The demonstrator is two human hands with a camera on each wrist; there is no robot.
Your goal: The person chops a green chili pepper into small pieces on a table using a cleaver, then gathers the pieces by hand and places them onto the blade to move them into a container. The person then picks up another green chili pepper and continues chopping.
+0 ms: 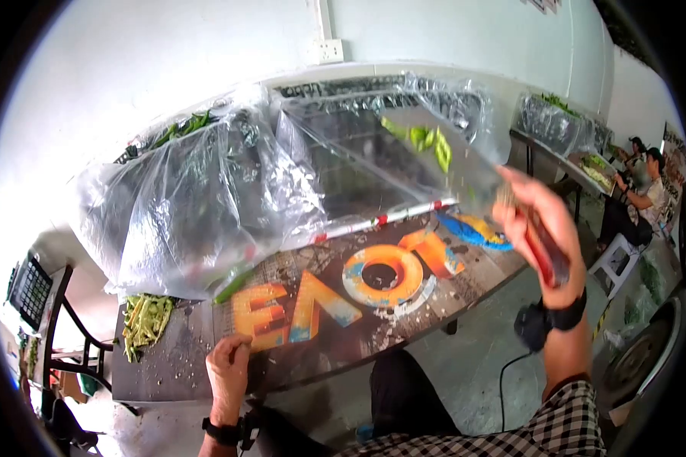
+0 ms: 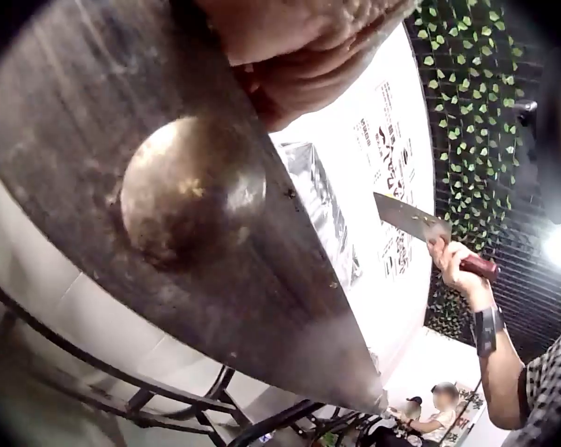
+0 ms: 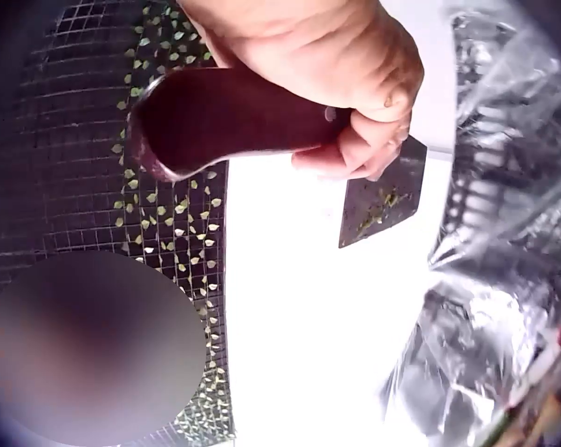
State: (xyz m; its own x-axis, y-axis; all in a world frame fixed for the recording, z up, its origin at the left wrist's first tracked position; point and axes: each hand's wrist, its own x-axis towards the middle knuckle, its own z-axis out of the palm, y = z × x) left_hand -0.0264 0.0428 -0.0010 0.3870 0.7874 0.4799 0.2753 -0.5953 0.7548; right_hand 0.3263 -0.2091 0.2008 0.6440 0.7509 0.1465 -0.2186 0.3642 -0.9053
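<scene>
In the head view my right hand (image 1: 541,225) grips the dark red handle (image 1: 550,263) of a cleaver, raised above the table's right part. Its wide blade (image 1: 465,164) is blurred, and green pepper pieces (image 1: 427,139) show against it. Small green bits cling to the blade (image 3: 385,200) in the right wrist view. Near the table's front edge, my left hand (image 1: 229,369) has loosely curled fingers with nothing visible in them. A green pepper (image 1: 232,286) lies beyond it, by the plastic. Pale green scraps (image 1: 146,321) are heaped at the table's left end.
Plastic-covered crates (image 1: 206,206) line the table's back, with green peppers (image 1: 183,128) in the left one. The tabletop (image 1: 183,365) carries large printed letters and small crumbs. Another table with seated people (image 1: 648,194) stands at the right; a black crate (image 1: 29,293) is at far left.
</scene>
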